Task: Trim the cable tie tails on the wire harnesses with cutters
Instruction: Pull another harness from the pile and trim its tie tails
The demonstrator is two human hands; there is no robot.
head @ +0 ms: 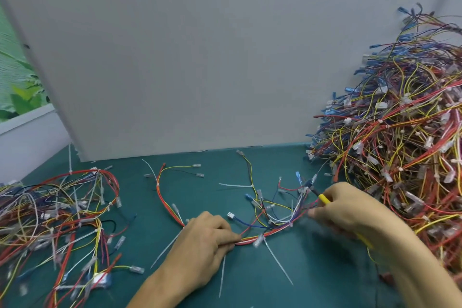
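A wire harness [272, 231] of red, yellow and blue wires lies curved across the green mat in front of me. My left hand [207, 240] pinches its red bundle near the middle. Long white cable tie tails [277, 261] stick out from the bundle just right of that hand and below it. My right hand [350, 210] grips yellow-handled cutters [325, 199], whose dark tip points up-left toward the harness's branching wires. The jaws are too small and blurred to read.
A big heap of harnesses [400, 137] fills the right side, touching my right forearm. A flatter pile of harnesses [57, 222] lies at the left. A grey upright board [200, 57] closes off the back of the green mat [250, 287].
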